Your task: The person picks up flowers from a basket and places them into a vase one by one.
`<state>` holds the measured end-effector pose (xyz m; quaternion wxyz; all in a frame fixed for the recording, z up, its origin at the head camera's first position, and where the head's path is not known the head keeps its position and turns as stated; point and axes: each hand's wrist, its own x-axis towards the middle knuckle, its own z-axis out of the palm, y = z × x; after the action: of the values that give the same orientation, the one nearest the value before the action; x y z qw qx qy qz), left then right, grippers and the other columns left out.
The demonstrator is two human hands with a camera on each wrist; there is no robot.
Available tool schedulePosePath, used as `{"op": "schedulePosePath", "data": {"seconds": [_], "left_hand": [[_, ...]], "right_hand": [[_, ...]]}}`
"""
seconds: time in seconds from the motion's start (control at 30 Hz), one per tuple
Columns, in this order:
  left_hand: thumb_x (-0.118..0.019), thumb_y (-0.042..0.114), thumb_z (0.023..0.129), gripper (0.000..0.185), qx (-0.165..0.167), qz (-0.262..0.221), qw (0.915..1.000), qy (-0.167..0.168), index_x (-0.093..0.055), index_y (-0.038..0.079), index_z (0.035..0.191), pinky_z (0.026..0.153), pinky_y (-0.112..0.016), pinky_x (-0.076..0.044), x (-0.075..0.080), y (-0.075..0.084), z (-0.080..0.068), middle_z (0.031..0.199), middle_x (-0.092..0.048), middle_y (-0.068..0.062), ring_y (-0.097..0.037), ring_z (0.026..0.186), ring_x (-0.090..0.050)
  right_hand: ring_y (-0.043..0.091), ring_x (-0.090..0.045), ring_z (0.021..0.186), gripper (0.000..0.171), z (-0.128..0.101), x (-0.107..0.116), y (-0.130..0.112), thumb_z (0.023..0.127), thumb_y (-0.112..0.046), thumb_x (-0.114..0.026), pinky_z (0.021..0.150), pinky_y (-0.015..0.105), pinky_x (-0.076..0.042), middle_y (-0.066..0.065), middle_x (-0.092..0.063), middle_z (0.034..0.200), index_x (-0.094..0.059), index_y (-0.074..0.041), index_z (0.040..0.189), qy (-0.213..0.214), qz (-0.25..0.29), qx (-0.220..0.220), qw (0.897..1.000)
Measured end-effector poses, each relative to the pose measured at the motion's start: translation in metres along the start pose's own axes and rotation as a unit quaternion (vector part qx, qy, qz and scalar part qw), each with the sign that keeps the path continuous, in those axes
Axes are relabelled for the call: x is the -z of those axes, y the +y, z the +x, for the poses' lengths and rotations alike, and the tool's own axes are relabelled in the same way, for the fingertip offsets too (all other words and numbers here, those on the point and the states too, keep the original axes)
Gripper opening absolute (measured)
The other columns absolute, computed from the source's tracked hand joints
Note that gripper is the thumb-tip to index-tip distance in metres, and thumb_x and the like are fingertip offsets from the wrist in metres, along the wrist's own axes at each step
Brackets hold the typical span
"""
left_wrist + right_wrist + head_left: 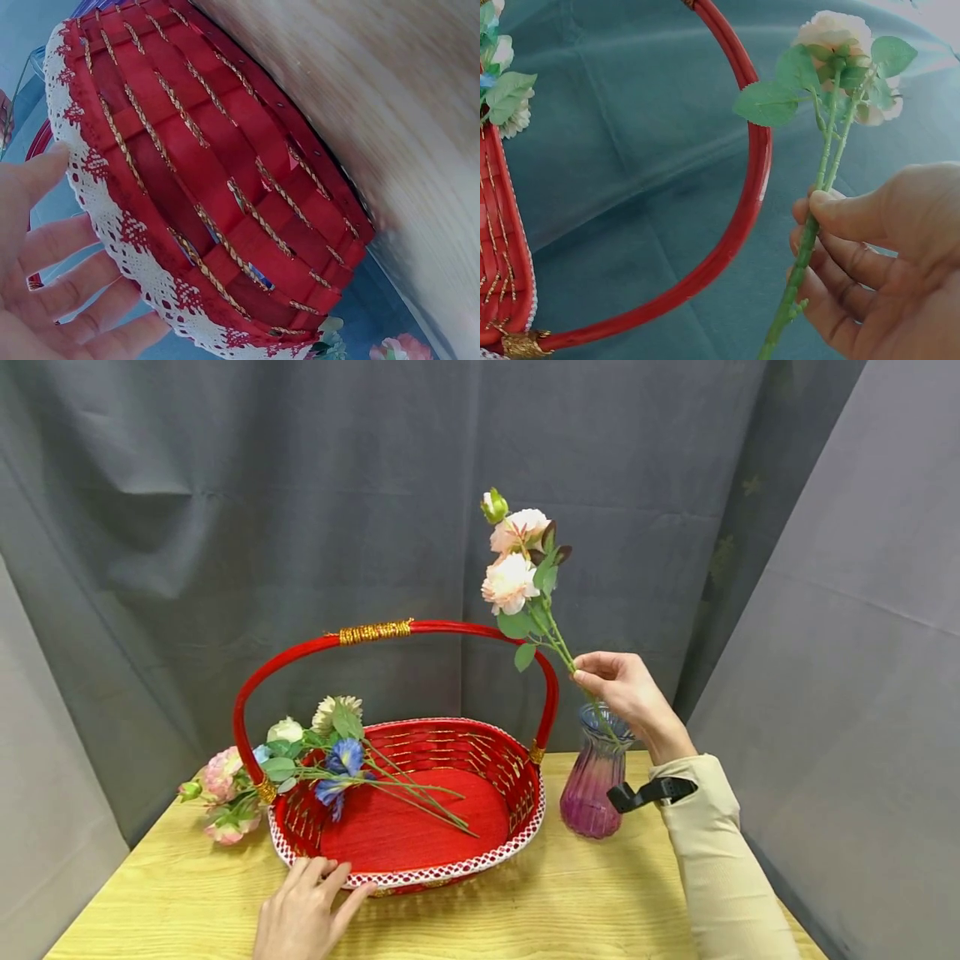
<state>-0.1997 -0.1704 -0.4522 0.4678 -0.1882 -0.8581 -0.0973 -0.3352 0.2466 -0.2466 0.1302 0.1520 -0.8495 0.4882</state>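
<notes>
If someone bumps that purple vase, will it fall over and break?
Probably it could tip: the purple vase is tall and narrow, and the flower stem the right hand holds in it rises well above. It looks like glass, so likely breakable.

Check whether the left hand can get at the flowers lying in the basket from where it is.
Probably yes: the left hand rests on the basket rim, the flowers lie uncovered just beyond.

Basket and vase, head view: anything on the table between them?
Nothing. In the head view a narrow strip of bare wooden table separates the red basket from the purple vase; they stand apart.
</notes>
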Motion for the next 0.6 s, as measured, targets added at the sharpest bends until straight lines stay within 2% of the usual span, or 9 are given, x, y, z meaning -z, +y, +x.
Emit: {"op": "schedulePosePath", "data": {"seconds": [0.2,0.37,0.6], "left_hand": [[-0.040,0.065,0.096,0.064,-0.006,-0.002,0.9998,0.016,-0.073,0.011,0.084,0.045,-0.036,-0.048,-0.002,0.000,0.000,0.081,-0.061,-0.003,-0.022,0.073,-0.058],[-0.041,0.066,0.096,0.065,-0.002,-0.002,1.0000,0.006,-0.074,0.011,0.085,0.044,-0.035,-0.047,0.000,0.000,0.001,0.082,-0.061,-0.002,-0.021,0.073,-0.058],[-0.038,0.066,0.096,0.066,0.002,-0.002,0.9999,0.012,-0.073,0.012,0.084,0.041,-0.035,-0.045,0.000,0.001,0.000,0.081,-0.061,-0.001,-0.020,0.072,-0.057]], "right_hand": [[0.005,-0.061,0.082,0.026,0.012,0.006,-0.002,0.096,-0.013,-0.063,0.073,0.022,-0.050,-0.014,-0.065,0.086,-0.064,0.004,0.116,0.028,0.002,0.017,0.999],[0.007,-0.063,0.086,0.029,0.021,0.009,0.001,0.095,-0.012,-0.064,0.073,0.018,-0.049,-0.015,-0.066,0.086,-0.063,0.006,0.117,0.055,0.014,0.023,0.998],[0.005,-0.061,0.085,0.029,0.030,0.010,0.022,0.095,-0.012,-0.064,0.078,0.022,-0.048,-0.015,-0.066,0.085,-0.063,0.005,0.119,0.081,0.027,-0.002,0.996]]}}
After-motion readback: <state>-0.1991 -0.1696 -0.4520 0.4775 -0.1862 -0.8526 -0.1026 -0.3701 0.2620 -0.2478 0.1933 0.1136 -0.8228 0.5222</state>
